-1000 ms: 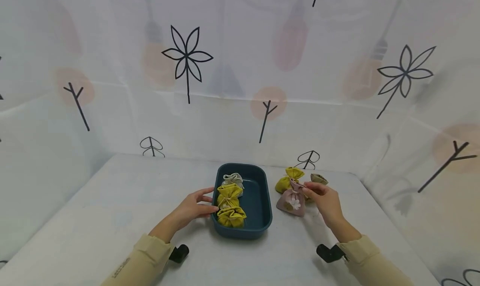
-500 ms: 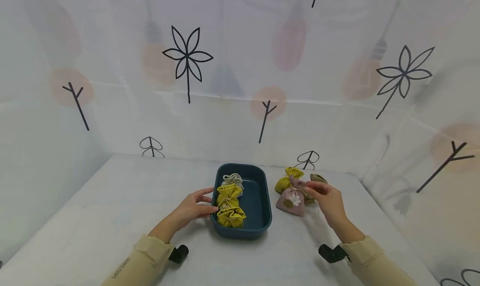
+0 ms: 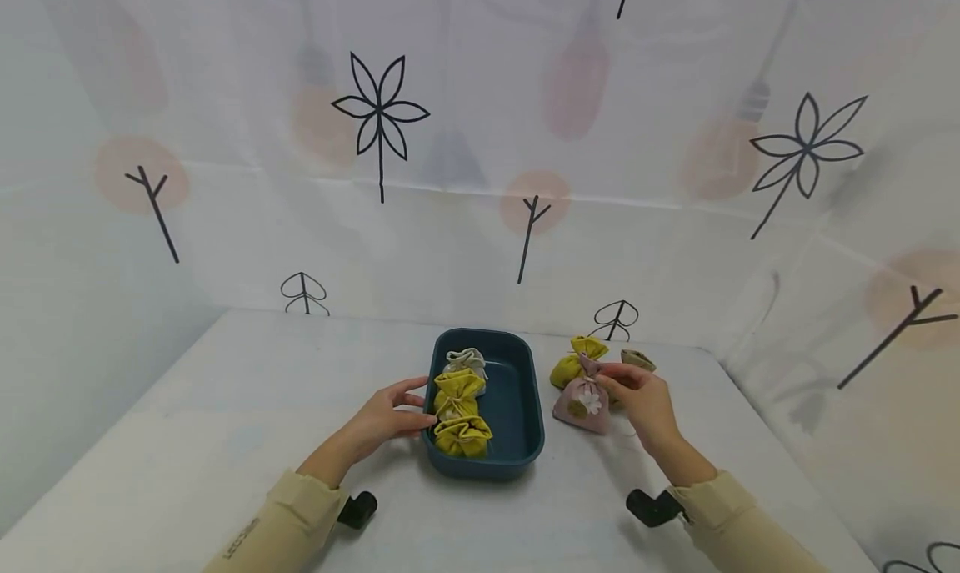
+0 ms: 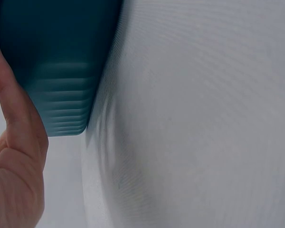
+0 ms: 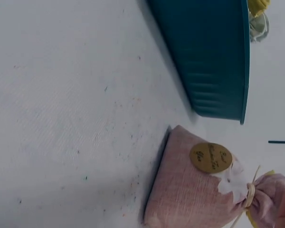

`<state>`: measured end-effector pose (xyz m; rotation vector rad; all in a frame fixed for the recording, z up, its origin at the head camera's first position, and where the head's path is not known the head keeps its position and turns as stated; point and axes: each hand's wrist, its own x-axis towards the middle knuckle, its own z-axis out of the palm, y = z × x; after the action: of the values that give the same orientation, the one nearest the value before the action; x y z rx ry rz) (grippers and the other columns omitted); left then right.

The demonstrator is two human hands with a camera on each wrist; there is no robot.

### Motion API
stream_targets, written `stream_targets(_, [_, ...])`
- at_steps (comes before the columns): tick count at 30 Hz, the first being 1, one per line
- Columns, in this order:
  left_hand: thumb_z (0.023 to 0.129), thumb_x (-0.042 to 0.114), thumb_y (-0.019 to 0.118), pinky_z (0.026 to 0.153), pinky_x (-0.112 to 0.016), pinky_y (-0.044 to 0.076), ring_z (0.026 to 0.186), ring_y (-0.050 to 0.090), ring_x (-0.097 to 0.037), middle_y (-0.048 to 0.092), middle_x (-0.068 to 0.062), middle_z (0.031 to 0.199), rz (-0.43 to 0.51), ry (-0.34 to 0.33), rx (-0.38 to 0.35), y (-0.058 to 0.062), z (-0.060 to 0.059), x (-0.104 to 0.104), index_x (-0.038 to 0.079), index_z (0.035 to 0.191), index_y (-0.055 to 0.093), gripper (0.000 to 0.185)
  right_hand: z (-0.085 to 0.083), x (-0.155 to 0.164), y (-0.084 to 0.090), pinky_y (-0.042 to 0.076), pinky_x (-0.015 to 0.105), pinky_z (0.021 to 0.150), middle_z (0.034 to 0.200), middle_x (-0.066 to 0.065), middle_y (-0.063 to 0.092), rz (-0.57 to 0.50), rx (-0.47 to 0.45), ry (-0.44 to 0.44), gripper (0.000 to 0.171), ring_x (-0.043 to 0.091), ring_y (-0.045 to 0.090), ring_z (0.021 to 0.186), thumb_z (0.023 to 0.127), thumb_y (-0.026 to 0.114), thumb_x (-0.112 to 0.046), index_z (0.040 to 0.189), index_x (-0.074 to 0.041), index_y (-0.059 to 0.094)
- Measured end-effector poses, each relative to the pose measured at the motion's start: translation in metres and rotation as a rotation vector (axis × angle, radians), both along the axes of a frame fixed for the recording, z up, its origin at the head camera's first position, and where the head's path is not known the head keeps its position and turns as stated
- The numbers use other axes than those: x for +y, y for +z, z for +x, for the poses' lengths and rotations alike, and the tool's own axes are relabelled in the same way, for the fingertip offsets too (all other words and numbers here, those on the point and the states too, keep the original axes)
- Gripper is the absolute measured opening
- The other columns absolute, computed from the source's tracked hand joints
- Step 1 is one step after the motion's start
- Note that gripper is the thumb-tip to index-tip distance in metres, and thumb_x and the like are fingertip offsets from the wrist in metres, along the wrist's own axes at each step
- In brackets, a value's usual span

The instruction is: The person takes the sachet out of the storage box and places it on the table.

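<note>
My right hand (image 3: pixel 647 399) pinches the gathered neck of a pink drawstring pouch (image 3: pixel 581 406), which has a white flower and a round brown tag. In the right wrist view the pouch (image 5: pixel 194 185) stands on the table, with only a fingertip showing at its top. My left hand (image 3: pixel 384 416) rests against the left wall of a dark teal bin (image 3: pixel 529 406), fingers fairly straight and thumb at the rim. Along the bin's left side sit two yellow pouches (image 3: pixel 459 389) and, behind them, a pale grey pouch (image 3: pixel 467 359).
Behind the pink pouch stands another yellow pouch (image 3: pixel 564 371). An olive-brown pouch (image 3: pixel 637 359) is partly hidden by my right hand. The white table (image 3: pixel 285 389) meets a printed cloth backdrop (image 3: pixel 465 248) at the back.
My right hand has shifted slightly left at the pink pouch's neck, its fingers moving in closer to the tie. My left hand and the bin have stayed put.
</note>
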<state>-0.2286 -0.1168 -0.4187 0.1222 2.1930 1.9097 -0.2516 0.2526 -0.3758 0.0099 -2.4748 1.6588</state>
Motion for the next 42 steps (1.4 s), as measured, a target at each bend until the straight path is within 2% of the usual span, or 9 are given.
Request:
stream_targets(12, [0.077,0.015,0.078,0.072,-0.033,0.054,0.081,0.059,-0.019,0.051,-0.015,0.116,-0.017,0.016,0.001,0.0,0.001,0.001,0.011,0.141,0.04,0.074,-0.002,-0.015,0.002,0.048,0.017,0.076,0.113,0.014,0.06,-0.041,0.025,0.028,0.037,0.007,0.055,0.09,0.088,0.066,-0.017,0.116,0.006,0.059])
stream_targets(18, [0.077,0.015,0.078,0.072,-0.033,0.054,0.081,0.059,-0.019,0.052,-0.015,0.115,-0.022,0.003,0.001,0.0,-0.008,-0.003,0.011,0.141,0.04,0.075,-0.008,-0.028,0.003,0.047,0.017,0.081,0.12,0.019,0.057,-0.101,0.002,0.027,0.037,0.01,0.055,0.096,0.089,0.065,-0.014,0.118,0.007,0.057])
stream_targets(27, [0.077,0.015,0.077,0.071,-0.033,0.054,0.081,0.059,-0.019,0.051,-0.015,0.115,-0.025,-0.012,-0.004,0.001,-0.02,-0.009,0.012,0.141,0.04,0.074,-0.018,-0.047,0.002,0.049,0.02,0.081,0.117,0.015,0.059,-0.097,-0.029,-0.019,0.035,0.015,0.056,0.099,0.088,0.067,-0.017,0.115,0.003,0.06])
stream_targets(31, [0.077,0.015,0.077,0.072,-0.033,0.054,0.081,0.059,-0.019,0.051,-0.015,0.115,-0.024,-0.01,-0.012,0.002,-0.02,-0.009,0.012,0.141,0.041,0.074,-0.021,-0.054,0.003,0.049,0.023,0.082,0.116,0.014,0.061,-0.101,-0.032,-0.001,0.033,0.015,0.056,0.099,0.087,0.067,-0.014,0.114,0.003,0.062])
stream_targets(36, [0.077,0.014,0.077,0.072,-0.033,0.054,0.082,0.059,-0.019,0.051,-0.015,0.115,-0.019,-0.014,-0.019,0.005,-0.02,-0.01,0.011,0.141,0.04,0.074,-0.023,-0.064,0.007,0.048,0.033,0.087,0.11,0.011,0.063,-0.09,-0.062,0.003,0.032,0.019,0.057,0.097,0.086,0.069,-0.018,0.113,-0.002,0.064])
stream_targets(42, [0.077,0.015,0.077,0.073,-0.033,0.054,0.082,0.059,-0.019,0.052,-0.014,0.114,-0.025,-0.015,-0.03,0.008,-0.02,-0.01,0.011,0.141,0.041,0.074,-0.025,-0.072,0.01,0.049,0.029,0.082,0.105,0.007,0.065,-0.04,-0.073,0.022,0.033,0.019,0.058,0.096,0.084,0.072,-0.023,0.111,-0.005,0.067])
